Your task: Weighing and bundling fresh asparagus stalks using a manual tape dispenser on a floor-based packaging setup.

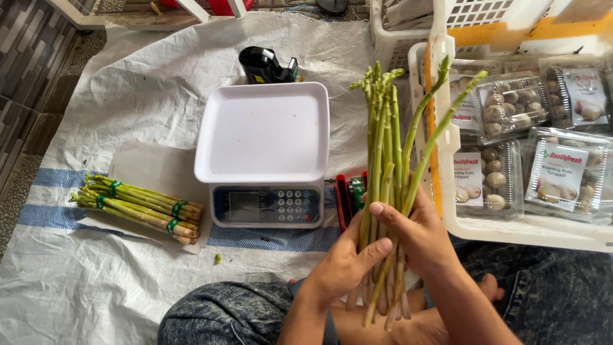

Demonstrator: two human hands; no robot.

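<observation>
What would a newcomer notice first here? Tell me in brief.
The loose asparagus bunch held upright between the left hand and right hand, centre frame. Behind it sits a white scale, with tied asparagus bundles lying left on the sheet.

We see the scale [264, 156] at centre on the sheet [76, 281], tied asparagus bundles [137, 207] left of the scale, tape dispenser [268, 66] behind the scale, crate [447, 217] of mushroom packs [511, 105] right of the scale, loose asparagus [386, 185] upright between our hands just right of and before the scale.
</observation>
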